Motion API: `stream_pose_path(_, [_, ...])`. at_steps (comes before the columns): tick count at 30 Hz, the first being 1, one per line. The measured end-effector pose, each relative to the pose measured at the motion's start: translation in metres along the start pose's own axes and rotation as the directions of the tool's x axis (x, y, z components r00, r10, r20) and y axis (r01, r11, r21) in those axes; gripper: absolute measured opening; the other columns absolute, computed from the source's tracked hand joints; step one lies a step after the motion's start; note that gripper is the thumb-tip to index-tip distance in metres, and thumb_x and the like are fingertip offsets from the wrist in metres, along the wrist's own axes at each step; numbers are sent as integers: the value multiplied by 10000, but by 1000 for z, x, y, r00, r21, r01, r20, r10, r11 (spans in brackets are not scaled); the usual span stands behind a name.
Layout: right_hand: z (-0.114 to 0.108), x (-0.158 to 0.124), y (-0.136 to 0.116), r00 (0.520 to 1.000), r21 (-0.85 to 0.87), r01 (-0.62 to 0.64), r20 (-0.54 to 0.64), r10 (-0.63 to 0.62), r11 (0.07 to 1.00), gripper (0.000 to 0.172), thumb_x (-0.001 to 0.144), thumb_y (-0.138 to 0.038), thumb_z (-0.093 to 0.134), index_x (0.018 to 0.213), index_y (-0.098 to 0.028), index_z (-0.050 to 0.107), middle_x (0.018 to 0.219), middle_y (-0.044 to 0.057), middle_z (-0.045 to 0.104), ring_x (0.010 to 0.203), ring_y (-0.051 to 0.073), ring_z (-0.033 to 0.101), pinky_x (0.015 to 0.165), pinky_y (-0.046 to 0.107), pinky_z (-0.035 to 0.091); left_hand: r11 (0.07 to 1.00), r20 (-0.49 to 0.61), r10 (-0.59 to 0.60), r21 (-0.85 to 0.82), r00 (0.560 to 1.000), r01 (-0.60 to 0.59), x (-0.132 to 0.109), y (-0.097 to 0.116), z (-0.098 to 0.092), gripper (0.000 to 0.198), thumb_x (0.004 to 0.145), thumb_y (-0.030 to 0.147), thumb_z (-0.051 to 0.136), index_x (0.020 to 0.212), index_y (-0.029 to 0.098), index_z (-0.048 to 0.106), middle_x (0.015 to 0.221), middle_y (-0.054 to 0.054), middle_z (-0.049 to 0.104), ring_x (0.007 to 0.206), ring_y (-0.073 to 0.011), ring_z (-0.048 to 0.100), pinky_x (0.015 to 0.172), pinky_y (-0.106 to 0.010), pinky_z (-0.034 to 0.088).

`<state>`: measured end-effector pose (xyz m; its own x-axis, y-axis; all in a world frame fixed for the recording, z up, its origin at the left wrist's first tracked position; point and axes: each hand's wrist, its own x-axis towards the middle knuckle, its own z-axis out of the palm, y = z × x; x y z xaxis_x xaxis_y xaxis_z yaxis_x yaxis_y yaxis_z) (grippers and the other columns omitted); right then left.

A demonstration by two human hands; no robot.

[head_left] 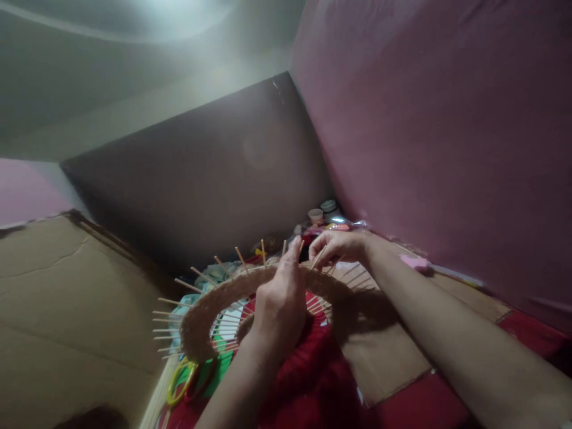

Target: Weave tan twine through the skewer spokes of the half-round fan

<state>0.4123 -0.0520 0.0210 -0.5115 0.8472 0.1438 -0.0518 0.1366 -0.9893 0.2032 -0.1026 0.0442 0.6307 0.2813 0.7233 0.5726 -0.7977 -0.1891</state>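
Two bare hands work on a round woven piece (210,310) at the lower centre of the frame – a ring of tan weaving with thin wooden spokes (172,302) fanning out past its rim, resting over a red knitted cloth (313,381). From the head camera, the left hand (279,298) stands upright in the middle, palm turned away, fingers extended and close together against the far rim, steadying it rather than gripping. The right hand (335,247), just above and to the right, curls its fingers in a pinch around one spoke at the rim; its forearm runs off to the lower right corner. Done well, this likely calls for a firm brace from the left hand and a gentle pull – the spokes look thin enough to snap. Yellow and red plastic rings (183,381) lie at lower left; small jars (322,211) sit blurred beyond the hands.
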Motion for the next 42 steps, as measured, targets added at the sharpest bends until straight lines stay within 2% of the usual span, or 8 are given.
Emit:
stream_pose_path(4, [0, 2, 2, 1000, 2, 4, 6, -4, 1000, 138, 557, -163, 720, 656, -97, 650, 547, 8, 614, 454, 49, 482, 413, 160, 291, 996, 97, -83, 37, 992, 80, 7, -8, 13, 555, 848, 134, 440, 1375, 156, 265, 1088, -112, 652, 838, -183, 657, 706, -285, 523])
stream_pose_path(10, [-8, -4, 0, 998, 0, 57, -36, -57, 998, 138, 580, -182, 715, 656, -91, 644, 467, -38, 523, 418, 37, 410, 401, 174, 277, 971, 178, -236, -2, 955, 240, 24, -7, 2, 497, 776, 91, 517, 1253, 220, 469, 825, -5, 709, 690, -161, 653, 640, -268, 495])
stream_pose_path(16, [-26, -26, -8, 978, -16, 167, -122, -167, 986, 118, 608, -179, 706, 656, -91, 643, 476, -39, 517, 438, 41, 400, 424, 191, 302, 961, 128, -275, 15, 953, 275, 24, -6, 1, 501, 769, 100, 526, 1253, 222, 484, 848, -17, 718, 672, -152, 646, 621, -262, 482])
stream_pose_path(21, [-30, -33, -8, 959, -16, 262, -106, -262, 965, 106, 609, -194, 703, 627, -113, 636, 529, -32, 525, 475, 52, 415, 450, 207, 321, 963, 82, -269, 38, 960, 266, 25, -9, 3, 492, 781, 99, 499, 1263, 199, 485, 874, -45, 716, 701, -163, 648, 660, -284, 488])
stream_pose_path(28, [-31, -30, -5, 960, -51, 272, -49, -275, 961, 120, 585, -193, 724, 600, -105, 644, 545, -25, 509, 529, 65, 415, 481, 214, 329, 959, 63, -282, 44, 957, 279, 24, -12, 3, 488, 788, 122, 494, 1268, 212, 475, 863, -40, 716, 701, -163, 643, 642, -280, 474])
stream_pose_path(33, [-34, -30, 1, 949, -22, 306, -69, -307, 952, 178, 550, -256, 744, 577, -125, 625, 569, -19, 521, 583, 83, 445, 525, 226, 360, 955, 72, -292, 66, 954, 288, 25, -9, 0, 471, 795, 132, 495, 1258, 217, 483, 880, -32, 717, 697, -160, 644, 639, -269, 466])
stream_pose_path(37, [-35, -32, 3, 963, -28, 257, -72, -258, 966, 216, 536, -282, 757, 560, -129, 607, 561, -20, 535, 569, 81, 466, 527, 227, 376, 960, 74, -277, 69, 958, 272, 26, -8, -2, 468, 797, 130, 488, 1259, 205, 479, 908, -44, 715, 703, -163, 645, 632, -272, 462])
stream_pose_path(42, [-35, -28, 8, 994, -83, 72, -78, -79, 994, 184, 543, -225, 760, 616, -103, 644, 557, -3, 579, 521, 81, 500, 519, 232, 387, 958, 59, -283, 54, 957, 280, 26, -10, -2, 462, 788, 132, 494, 1245, 198, 492, 889, -45, 716, 686, -160, 638, 632, -280, 463])
